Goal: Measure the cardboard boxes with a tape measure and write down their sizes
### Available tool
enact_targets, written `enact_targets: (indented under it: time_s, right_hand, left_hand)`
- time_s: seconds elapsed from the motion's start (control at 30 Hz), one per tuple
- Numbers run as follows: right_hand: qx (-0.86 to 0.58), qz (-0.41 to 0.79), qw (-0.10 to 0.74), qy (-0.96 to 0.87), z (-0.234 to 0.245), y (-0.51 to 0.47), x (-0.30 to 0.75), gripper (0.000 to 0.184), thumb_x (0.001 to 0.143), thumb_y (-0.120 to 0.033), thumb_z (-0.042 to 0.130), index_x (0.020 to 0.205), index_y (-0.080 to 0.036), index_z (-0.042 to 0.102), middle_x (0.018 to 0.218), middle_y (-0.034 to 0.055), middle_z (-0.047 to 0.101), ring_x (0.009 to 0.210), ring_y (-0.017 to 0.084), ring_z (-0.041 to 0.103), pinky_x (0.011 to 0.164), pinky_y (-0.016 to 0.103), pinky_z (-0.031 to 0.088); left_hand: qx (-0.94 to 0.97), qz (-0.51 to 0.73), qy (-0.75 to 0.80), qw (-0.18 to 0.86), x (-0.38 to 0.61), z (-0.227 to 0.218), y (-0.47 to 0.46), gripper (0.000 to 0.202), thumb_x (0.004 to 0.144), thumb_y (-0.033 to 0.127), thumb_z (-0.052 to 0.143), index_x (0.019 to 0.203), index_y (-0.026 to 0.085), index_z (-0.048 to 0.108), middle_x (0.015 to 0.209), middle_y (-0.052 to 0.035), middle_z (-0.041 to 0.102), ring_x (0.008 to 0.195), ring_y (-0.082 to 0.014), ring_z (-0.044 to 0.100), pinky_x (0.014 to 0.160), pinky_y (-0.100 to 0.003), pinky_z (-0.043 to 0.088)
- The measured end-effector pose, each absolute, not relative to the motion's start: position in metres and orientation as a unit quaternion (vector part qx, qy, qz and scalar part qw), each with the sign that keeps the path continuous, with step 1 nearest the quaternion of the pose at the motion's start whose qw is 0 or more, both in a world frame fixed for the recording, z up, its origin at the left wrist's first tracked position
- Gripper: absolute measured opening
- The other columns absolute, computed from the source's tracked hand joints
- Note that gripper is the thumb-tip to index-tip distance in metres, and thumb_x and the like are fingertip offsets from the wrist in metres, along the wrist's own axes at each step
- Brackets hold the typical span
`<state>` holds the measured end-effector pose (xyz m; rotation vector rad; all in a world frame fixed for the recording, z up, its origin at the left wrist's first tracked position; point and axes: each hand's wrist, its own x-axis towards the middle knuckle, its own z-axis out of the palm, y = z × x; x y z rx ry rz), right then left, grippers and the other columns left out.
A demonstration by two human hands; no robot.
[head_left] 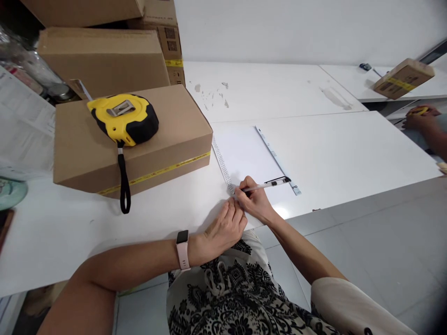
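1. Head view: the right hand (256, 201) grasps a pen (267, 184), tip by the spiral edge of a notebook (246, 156) at the near edge of the counter (335, 149).
2. The left hand (226, 226) rests loosely beside it, apparently gripping nothing.
3. Writing seems in hand; that calls for a steady page.
4. Left of the notebook, a taped cardboard box (176, 122) carries a tape measure (120, 118); its contents are hidden.

Your notebook (244, 156) lies on the desk (342, 144), your right hand (254, 201) and pen (267, 184) over its near part. Left of the notebook, you have a tape measure (122, 122) atop a carton (174, 114); far right, a box (403, 79).
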<state>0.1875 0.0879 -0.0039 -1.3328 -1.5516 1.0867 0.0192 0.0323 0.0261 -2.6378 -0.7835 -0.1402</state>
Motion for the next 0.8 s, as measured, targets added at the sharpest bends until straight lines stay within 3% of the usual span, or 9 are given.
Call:
enact_targets:
  time_s: [0.8]
  right_hand:
    - [-0.525, 0.439, 0.415, -0.6, -0.002, 0.0889, 0.1876, 0.025, 0.09, -0.031, 0.062, 0.076, -0.026, 0.042, 0.059, -0.0068, 0.042, 0.053, 0.012, 0.037, 0.052, 0.028, 0.029]
  left_hand:
    - [-0.941, -0.046, -0.273, 0.196, 0.0194, 0.0227, 0.033, 0.041, 0.099, 0.016, 0.045, 0.131, -0.003, 0.061, 0.131, -0.0267, 0.069, 0.124, -0.0311, 0.067, 0.11, -0.042, 0.049]
